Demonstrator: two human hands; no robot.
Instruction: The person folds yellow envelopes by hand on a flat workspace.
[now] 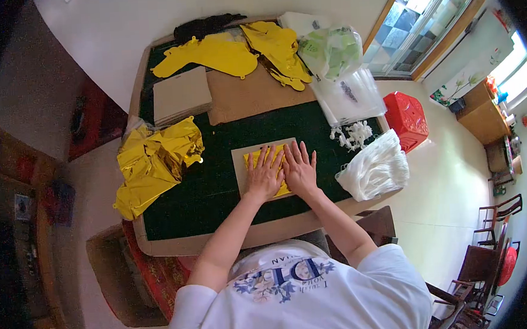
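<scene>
My left hand lies flat with its fingers stretched out, pressing on a folded sheet of shiny gold foil. Beside it, my right hand rests flat on the foil's right part, fingers extended and slightly apart. The thumbs nearly meet in the middle. Under the foil is a square piece of grey-brown cardboard on the dark green table top. Both hands cover much of the foil, so its full outline is hidden.
Crumpled gold foil lies left. Behind are stacked cardboard sheets, flat gold foil balloons and a brown cardboard sheet. Clear plastic bags, white string bundles and a red stool are right.
</scene>
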